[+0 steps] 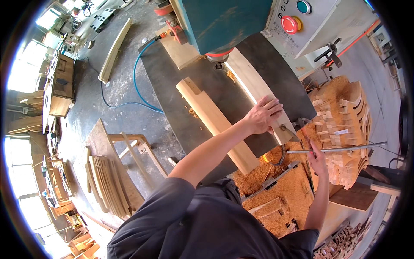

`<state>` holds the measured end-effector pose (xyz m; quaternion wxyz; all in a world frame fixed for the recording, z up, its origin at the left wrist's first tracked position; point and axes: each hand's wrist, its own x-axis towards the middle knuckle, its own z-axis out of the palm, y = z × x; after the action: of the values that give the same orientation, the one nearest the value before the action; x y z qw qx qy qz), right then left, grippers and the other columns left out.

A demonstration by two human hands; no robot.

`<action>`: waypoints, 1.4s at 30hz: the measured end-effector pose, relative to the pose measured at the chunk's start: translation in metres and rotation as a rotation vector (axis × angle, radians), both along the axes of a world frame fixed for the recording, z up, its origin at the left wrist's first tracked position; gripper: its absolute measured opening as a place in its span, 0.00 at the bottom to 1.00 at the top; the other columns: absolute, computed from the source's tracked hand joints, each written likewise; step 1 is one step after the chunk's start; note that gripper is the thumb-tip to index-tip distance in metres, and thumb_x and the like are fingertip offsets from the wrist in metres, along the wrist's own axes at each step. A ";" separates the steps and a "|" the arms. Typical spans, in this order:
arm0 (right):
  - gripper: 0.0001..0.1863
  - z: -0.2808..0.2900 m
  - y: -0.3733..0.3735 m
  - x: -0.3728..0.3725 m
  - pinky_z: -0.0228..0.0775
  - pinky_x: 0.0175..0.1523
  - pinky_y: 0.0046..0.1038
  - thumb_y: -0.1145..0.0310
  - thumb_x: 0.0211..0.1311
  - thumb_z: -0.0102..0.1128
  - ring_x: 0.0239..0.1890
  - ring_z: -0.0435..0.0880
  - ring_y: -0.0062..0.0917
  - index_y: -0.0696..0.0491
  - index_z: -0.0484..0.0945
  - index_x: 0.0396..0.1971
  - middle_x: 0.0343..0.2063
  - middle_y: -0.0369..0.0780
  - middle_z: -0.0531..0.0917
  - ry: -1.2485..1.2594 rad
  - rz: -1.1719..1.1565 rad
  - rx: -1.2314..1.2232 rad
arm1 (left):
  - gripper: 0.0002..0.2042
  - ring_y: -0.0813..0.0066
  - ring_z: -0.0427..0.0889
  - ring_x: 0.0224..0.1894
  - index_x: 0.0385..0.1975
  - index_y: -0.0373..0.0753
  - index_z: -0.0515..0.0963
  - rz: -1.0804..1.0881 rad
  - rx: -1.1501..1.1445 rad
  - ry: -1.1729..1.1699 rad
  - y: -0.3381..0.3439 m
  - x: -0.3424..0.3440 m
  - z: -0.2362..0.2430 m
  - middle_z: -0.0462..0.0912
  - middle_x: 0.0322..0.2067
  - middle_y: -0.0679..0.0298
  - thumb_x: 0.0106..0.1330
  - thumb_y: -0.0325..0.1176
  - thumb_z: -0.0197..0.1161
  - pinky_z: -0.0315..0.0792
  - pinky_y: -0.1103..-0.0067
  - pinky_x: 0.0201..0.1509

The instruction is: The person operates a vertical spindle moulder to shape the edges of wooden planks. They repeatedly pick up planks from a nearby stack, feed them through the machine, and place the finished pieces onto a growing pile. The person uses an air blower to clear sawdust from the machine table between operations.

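My left hand (263, 115) lies over the near end of a long pale wooden board (248, 80) on the dark machine table, its fingers curled round the board's edge. A small metal piece (288, 131) stands at that end. My right hand (318, 162) is closed on the handle of a hammer (302, 123), whose head is beside the board's end, by the table's corner. A second, wider wooden piece (213, 121) lies to the left on the table. Above the board hangs a spindle with a bit (218, 64) under a teal machine housing (220, 21).
A control box (302, 26) with buttons is at top right. Sawdust-covered stacked curved parts (340, 129) and a metal rod (358, 146) are at right. A blue hose (138, 73) runs left of the table (159, 86). Boards on a stand (108, 181) are lower left.
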<state>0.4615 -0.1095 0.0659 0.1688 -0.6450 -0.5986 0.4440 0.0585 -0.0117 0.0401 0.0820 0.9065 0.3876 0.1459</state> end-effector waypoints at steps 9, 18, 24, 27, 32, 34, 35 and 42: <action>0.31 -0.002 0.002 0.006 0.68 0.34 0.19 0.75 0.75 0.59 0.29 0.70 0.11 0.50 0.70 0.77 0.40 0.30 0.81 0.076 -0.129 -0.056 | 0.47 0.64 0.57 0.81 0.73 0.44 0.71 -0.007 -0.012 -0.032 0.000 -0.004 0.002 0.66 0.77 0.67 0.54 0.62 0.75 0.49 0.57 0.86; 0.36 -0.008 -0.009 -0.006 0.55 0.22 0.17 0.76 0.76 0.57 0.20 0.62 0.08 0.48 0.60 0.81 0.26 0.25 0.70 0.331 -0.209 0.037 | 0.42 0.60 0.60 0.80 0.71 0.45 0.73 0.054 0.008 -0.088 -0.005 -0.004 -0.005 0.68 0.75 0.64 0.57 0.56 0.76 0.53 0.59 0.85; 0.34 0.030 -0.091 -0.074 0.57 0.24 0.17 0.77 0.74 0.59 0.23 0.66 0.10 0.50 0.65 0.79 0.26 0.27 0.72 0.344 -0.290 0.252 | 0.37 0.57 0.74 0.72 0.72 0.36 0.70 0.150 -0.583 -0.760 -0.097 0.007 0.067 0.71 0.71 0.48 0.61 0.29 0.77 0.74 0.62 0.71; 0.30 0.050 -0.116 -0.141 0.71 0.33 0.23 0.72 0.73 0.66 0.31 0.79 0.18 0.53 0.72 0.73 0.33 0.34 0.82 0.168 -0.054 0.350 | 0.26 0.59 0.86 0.53 0.66 0.32 0.69 0.237 -1.066 -1.549 -0.155 0.044 0.071 0.84 0.49 0.48 0.73 0.33 0.70 0.83 0.65 0.56; 0.25 0.013 -0.125 -0.129 0.81 0.49 0.30 0.53 0.77 0.64 0.44 0.90 0.31 0.56 0.81 0.61 0.48 0.43 0.89 0.916 -0.112 0.294 | 0.05 0.85 0.68 0.18 0.42 0.36 0.78 0.690 -1.372 -1.516 -0.121 0.022 0.122 0.75 0.24 0.69 0.76 0.29 0.64 0.64 0.82 0.20; 0.33 -0.072 -0.114 -0.118 0.79 0.60 0.37 0.42 0.77 0.59 0.54 0.87 0.35 0.58 0.80 0.64 0.53 0.47 0.87 0.968 -0.637 0.171 | 0.05 0.87 0.63 0.14 0.37 0.36 0.80 0.588 -1.202 -1.207 -0.091 0.021 0.120 0.72 0.21 0.73 0.77 0.28 0.64 0.59 0.83 0.16; 0.39 -0.110 -0.101 -0.123 0.76 0.68 0.42 0.38 0.77 0.56 0.61 0.84 0.38 0.60 0.77 0.67 0.58 0.50 0.85 0.870 -0.912 0.085 | 0.05 0.87 0.66 0.15 0.36 0.35 0.82 0.553 -1.204 -1.141 -0.082 0.026 0.119 0.75 0.20 0.73 0.76 0.28 0.63 0.61 0.82 0.18; 0.33 -0.282 0.018 -0.228 0.69 0.70 0.41 0.42 0.81 0.50 0.64 0.79 0.35 0.56 0.73 0.69 0.65 0.45 0.79 1.400 -1.131 -0.227 | 0.10 0.60 0.89 0.35 0.39 0.36 0.84 0.366 -0.703 -0.421 -0.030 0.073 0.048 0.87 0.32 0.54 0.62 0.31 0.74 0.80 0.68 0.41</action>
<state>0.2334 -0.0911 -0.2160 0.6223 -0.4380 0.0944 0.6419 0.1316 -0.0421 0.0881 0.4351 0.6904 0.5427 0.1987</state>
